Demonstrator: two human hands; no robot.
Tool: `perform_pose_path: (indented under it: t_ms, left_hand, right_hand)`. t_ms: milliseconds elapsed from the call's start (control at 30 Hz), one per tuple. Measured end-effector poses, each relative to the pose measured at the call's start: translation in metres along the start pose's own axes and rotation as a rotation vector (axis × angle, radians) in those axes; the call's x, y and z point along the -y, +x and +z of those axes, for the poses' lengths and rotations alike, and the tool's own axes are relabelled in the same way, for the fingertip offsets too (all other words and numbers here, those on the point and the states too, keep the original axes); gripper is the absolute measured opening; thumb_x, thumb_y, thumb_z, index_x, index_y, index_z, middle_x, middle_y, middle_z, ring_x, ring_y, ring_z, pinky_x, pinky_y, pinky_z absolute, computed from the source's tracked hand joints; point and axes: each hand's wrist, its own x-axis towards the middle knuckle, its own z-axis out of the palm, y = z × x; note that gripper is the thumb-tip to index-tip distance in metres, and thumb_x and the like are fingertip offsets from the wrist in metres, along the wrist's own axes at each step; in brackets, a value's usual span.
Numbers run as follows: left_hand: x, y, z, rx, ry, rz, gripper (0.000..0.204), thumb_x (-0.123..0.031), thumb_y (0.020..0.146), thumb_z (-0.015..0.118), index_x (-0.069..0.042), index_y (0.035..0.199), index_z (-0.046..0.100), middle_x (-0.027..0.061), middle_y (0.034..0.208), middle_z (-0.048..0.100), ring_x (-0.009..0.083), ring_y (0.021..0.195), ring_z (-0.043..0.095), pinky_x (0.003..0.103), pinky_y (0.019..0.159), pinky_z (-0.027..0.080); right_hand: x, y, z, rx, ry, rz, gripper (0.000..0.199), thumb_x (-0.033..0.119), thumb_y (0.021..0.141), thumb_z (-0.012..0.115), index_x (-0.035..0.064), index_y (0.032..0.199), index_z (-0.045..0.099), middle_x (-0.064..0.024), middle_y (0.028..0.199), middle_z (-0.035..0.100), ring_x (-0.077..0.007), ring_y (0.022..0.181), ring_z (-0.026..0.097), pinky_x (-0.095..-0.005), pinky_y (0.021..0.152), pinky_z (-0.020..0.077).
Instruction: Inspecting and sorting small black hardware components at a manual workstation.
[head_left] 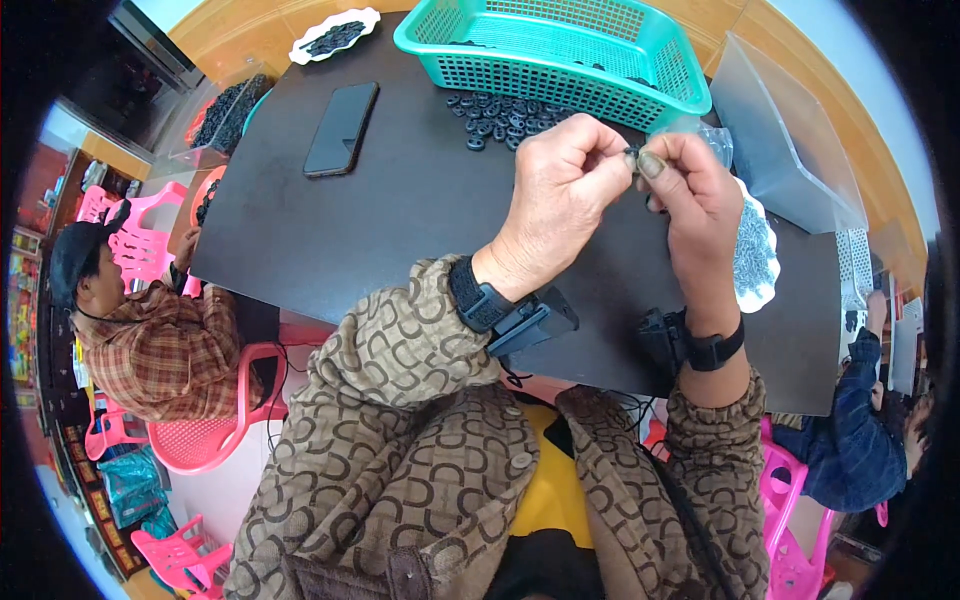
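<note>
My left hand and my right hand meet above the table's right half, fingertips nearly touching. Both are closed in a pinch around a small dark piece, mostly hidden by the fingers. Beyond the left hand lies a loose pile of small black oval parts, in front of a green plastic basket. Beside my right wrist, a white scalloped plate holds many tiny grey metallic-looking bits, partly covered by the hand.
A phone lies on the dark table at left. Behind it stands a white plate of black pieces. A clear plastic bin stands at far right. One person sits at left, another at right.
</note>
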Motion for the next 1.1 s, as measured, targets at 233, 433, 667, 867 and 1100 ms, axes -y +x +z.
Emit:
perform_pose_path:
  t_ms: [233,433,667,867,1100]
  left_hand:
    - [-0.001,0.0,0.001,0.04,-0.09,0.048,0.011,-0.011,0.121,0.084,0.0,0.118,0.085,0.002,0.098,0.081,0.0077,0.081,0.075,0.026,0.063,0.059]
    - [-0.003,0.001,0.0,0.028,-0.37,-0.125,0.016,-0.011,0.12,0.085,0.005,0.12,0.084,0.0088,0.1,0.083,0.0152,0.082,0.079,0.029,0.063,0.063]
    - [-0.005,0.002,0.0,0.003,-0.424,-0.214,0.013,-0.009,0.12,0.084,0.005,0.119,0.083,0.0087,0.098,0.084,0.0132,0.078,0.078,0.028,0.06,0.061]
    - [-0.005,-0.005,0.004,-0.019,-0.258,-0.187,0.011,-0.01,0.12,0.085,0.001,0.118,0.083,0.0056,0.097,0.082,0.0113,0.079,0.076,0.027,0.06,0.059]
    - [0.002,-0.01,0.005,-0.113,-0.387,-0.228,0.013,-0.008,0.122,0.082,0.002,0.113,0.08,0.0078,0.098,0.082,0.0138,0.077,0.075,0.029,0.058,0.058]
  right_hand:
    - [-0.005,-0.004,0.002,-0.064,-0.064,-0.078,0.008,0.008,0.12,0.083,0.001,0.121,0.083,0.0022,0.104,0.082,-0.0078,0.088,0.069,-0.0266,0.075,0.0545]
    - [-0.009,-0.001,0.006,-0.055,0.334,0.068,0.014,0.009,0.123,0.081,-0.0038,0.128,0.084,-0.0046,0.106,0.083,-0.0091,0.088,0.073,-0.0245,0.075,0.0544]
    - [-0.011,0.003,0.006,-0.051,0.395,0.142,0.011,0.01,0.121,0.084,-0.0006,0.124,0.084,-0.0023,0.103,0.083,-0.0091,0.086,0.074,-0.0249,0.073,0.0549]
    - [-0.015,-0.002,0.012,-0.066,0.268,0.084,0.011,0.012,0.121,0.084,0.0011,0.121,0.082,0.0002,0.102,0.08,-0.0058,0.083,0.068,-0.0235,0.072,0.0524]
    - [-0.023,-0.005,0.034,-0.129,0.288,0.01,0.015,0.016,0.123,0.083,0.0009,0.124,0.082,0.002,0.1,0.078,-0.0044,0.081,0.066,-0.0231,0.071,0.0515]
